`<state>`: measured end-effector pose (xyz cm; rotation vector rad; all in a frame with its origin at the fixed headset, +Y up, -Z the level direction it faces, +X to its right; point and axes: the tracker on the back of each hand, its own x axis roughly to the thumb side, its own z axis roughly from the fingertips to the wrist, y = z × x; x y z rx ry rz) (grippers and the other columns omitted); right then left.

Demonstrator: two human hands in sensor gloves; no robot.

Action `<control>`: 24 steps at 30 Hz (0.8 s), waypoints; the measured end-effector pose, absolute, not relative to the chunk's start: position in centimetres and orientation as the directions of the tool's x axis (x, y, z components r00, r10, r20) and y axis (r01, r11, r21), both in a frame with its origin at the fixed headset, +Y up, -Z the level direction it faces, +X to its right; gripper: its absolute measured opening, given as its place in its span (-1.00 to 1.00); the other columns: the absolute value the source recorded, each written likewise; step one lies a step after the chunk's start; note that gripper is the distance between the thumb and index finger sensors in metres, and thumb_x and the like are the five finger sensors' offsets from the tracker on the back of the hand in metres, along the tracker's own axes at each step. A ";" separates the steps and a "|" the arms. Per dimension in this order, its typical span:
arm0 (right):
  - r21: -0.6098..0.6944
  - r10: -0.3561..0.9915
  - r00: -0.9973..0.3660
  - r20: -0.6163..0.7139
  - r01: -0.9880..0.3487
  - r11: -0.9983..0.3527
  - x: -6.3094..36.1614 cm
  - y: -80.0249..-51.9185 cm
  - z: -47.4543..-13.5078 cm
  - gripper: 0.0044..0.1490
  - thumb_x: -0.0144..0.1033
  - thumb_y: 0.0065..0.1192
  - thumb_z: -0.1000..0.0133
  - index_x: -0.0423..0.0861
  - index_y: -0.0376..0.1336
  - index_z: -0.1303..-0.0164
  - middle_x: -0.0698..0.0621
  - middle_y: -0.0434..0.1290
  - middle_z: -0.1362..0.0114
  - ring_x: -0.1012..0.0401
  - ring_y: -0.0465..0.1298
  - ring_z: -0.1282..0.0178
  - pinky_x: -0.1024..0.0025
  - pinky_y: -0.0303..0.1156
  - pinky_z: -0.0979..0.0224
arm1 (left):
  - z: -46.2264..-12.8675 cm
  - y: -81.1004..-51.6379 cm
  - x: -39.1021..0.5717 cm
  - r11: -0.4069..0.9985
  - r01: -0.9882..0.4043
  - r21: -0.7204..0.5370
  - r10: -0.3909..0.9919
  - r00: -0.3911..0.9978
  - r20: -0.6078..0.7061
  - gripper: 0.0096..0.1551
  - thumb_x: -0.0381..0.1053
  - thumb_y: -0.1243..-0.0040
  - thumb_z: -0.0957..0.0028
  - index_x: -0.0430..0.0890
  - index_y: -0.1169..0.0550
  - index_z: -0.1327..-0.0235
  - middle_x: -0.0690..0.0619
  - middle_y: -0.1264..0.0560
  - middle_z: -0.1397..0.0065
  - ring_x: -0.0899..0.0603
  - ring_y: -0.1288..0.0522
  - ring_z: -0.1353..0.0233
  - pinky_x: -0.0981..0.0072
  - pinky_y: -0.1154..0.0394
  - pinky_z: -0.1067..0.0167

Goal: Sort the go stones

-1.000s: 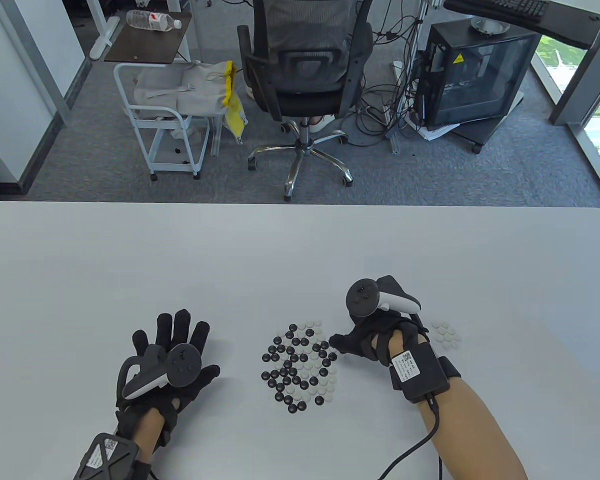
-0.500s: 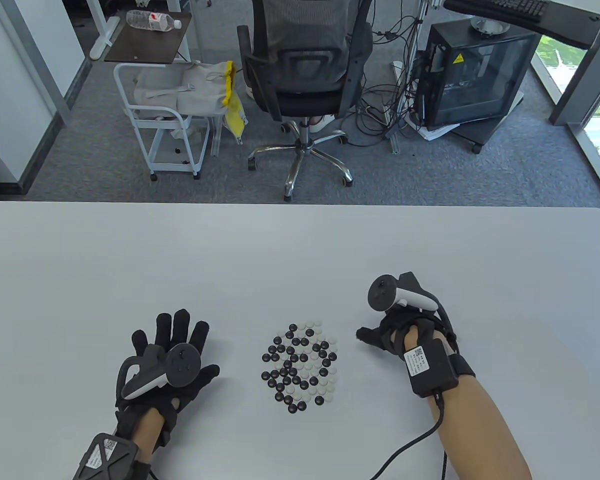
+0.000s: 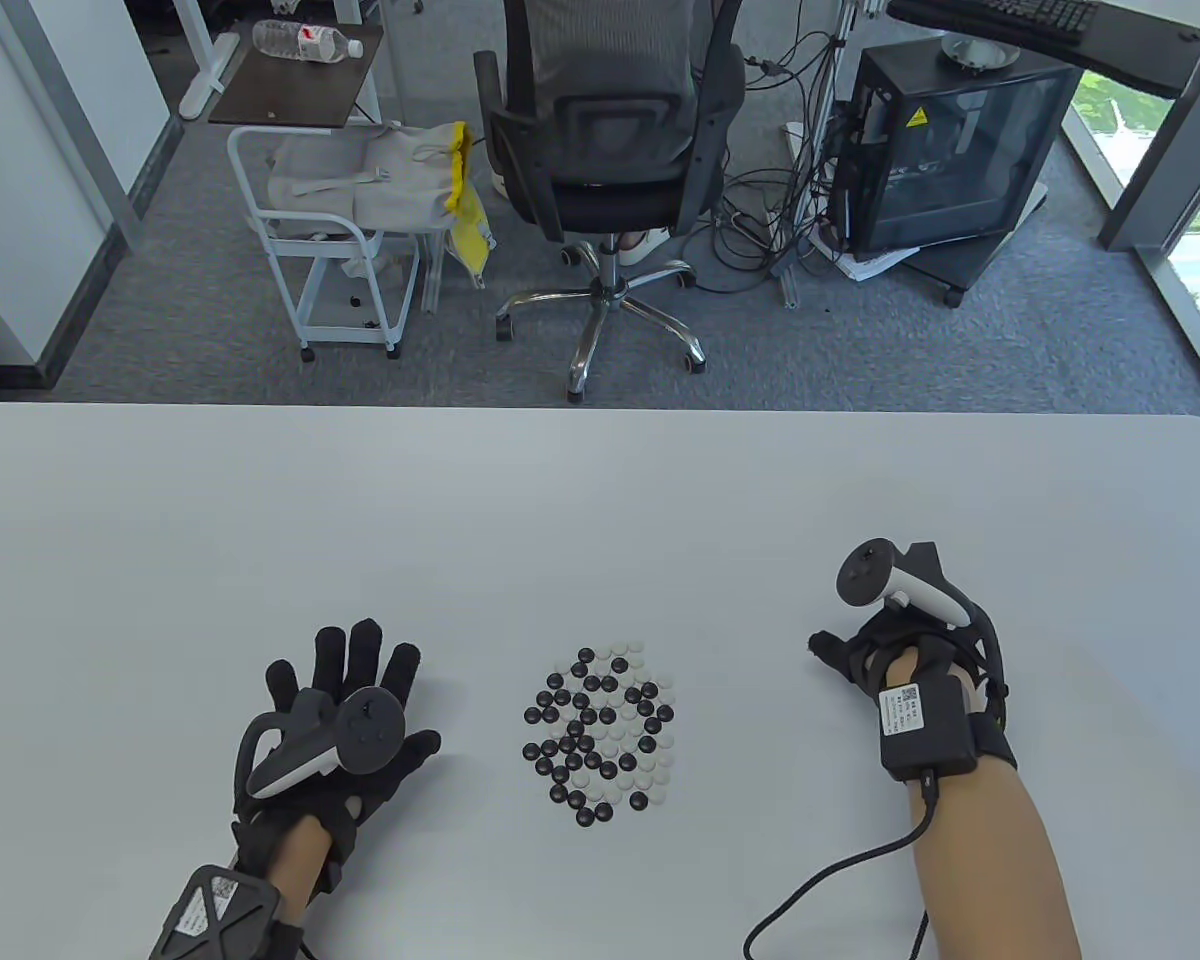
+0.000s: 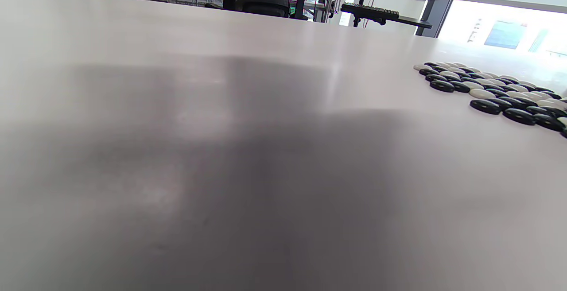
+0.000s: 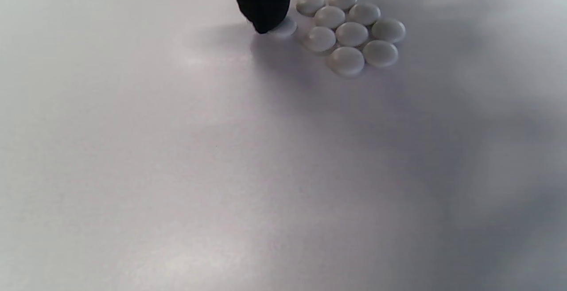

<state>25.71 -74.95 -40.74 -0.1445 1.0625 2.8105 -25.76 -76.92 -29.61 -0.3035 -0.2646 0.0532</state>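
Left hand (image 3: pixel 335 735) flat on bench (image 3: pixel 600 500), fingers spread, holding nothing. Mixed black-and-white stone pile (image 3: pixel 600 735) mid-bench, between hands. Right hand (image 3: pixel 885 650) fingertip (image 5: pixel 263 3) pressing one white stone (image 5: pixel 285 27) just beside white stone group (image 5: pixel 352 32).

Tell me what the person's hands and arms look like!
Both hands, left hand and right hand, wear black gloves with a black-and-white tracker on the back. Black boxes with white labels sit at the wrists, and a black cable trails from the right one. The forearms are bare.
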 end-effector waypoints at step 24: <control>0.704 0.369 -0.895 0.249 -0.094 -0.704 13.5 -73.5 -39.8 -0.13 0.11 -0.18 -0.26 -0.19 0.28 -0.60 -0.51 -0.36 -0.70 -0.49 -0.49 -0.52 -0.76 -0.42 -0.31 | -29.6 -76.9 -25.7 0.955 -0.015 -0.296 0.093 0.963 0.253 0.05 0.39 0.23 -0.19 -0.04 0.31 -0.70 -0.27 0.62 -0.61 -0.47 0.64 -0.50 -0.67 0.56 -0.10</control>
